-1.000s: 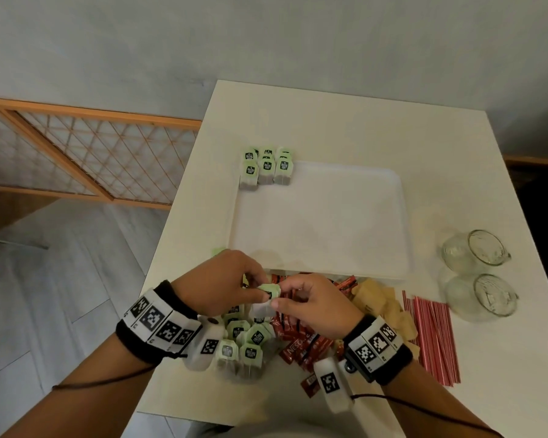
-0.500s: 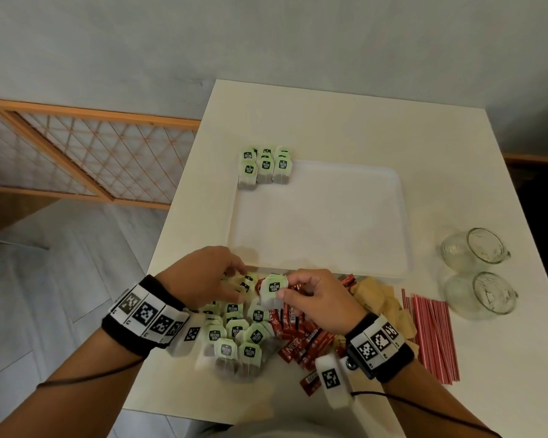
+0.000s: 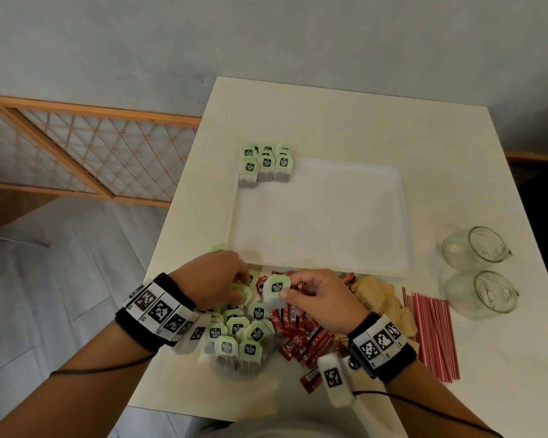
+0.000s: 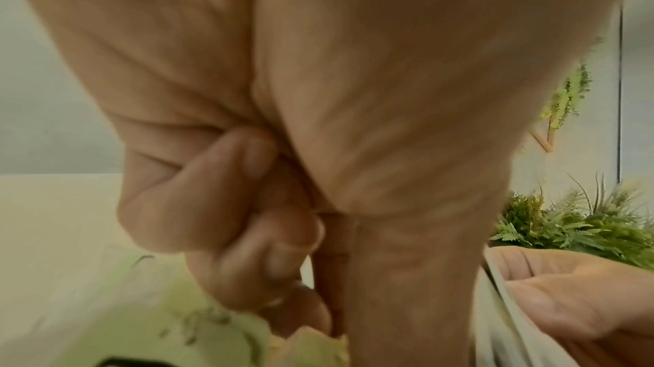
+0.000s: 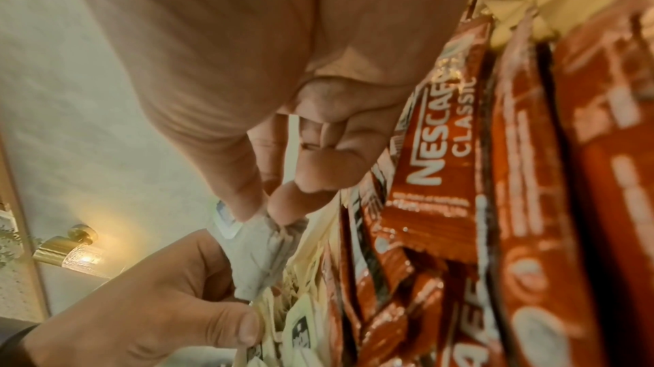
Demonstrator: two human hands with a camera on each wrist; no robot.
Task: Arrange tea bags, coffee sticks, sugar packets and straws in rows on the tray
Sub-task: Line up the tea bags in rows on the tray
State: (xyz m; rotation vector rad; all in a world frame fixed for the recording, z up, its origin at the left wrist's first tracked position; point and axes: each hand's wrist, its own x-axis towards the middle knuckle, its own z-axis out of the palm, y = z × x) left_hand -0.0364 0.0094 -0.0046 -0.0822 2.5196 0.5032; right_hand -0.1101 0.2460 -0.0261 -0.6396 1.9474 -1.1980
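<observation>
**Tea bags gathered below the tray, one stack in the right hand**

A pale table (image 3: 345, 121) stands against a grey wall, with a wooden lattice panel (image 3: 86, 153) to its left. I take the white tray (image 3: 323, 216) as the landmark for all places.

On the far-left corner of the tray a short block of placed tea bags (image 3: 266, 164) already stands in rows, their green tags toward the far edge. The rest of the tray is bare. Just in front of its near edge lies the loose pile of tea bags (image 3: 238, 338), next to it on the right the red coffee sticks (image 3: 301, 339), then the tan sugar packets (image 3: 377, 295), and the red straws (image 3: 431, 333), whose long axis runs away from the person. Two glass cups (image 3: 478, 273) lie beside the right edge of the tray.

The right hand (image 3: 321, 298) pinches a tea bag (image 3: 276, 290) between thumb and fingertip, just before the near edge. It is held upright, tag on top and facing the person; more bags may be behind it, I cannot tell. The left hand (image 3: 212, 279) is curled down in the pile and seems to pick another bag, but what it holds is hidden.

The placed block lies far and to the left of the held bag, so the left side is nearer to it. I judge the bag must go forward with the tag kept toward the far edge.
</observation>
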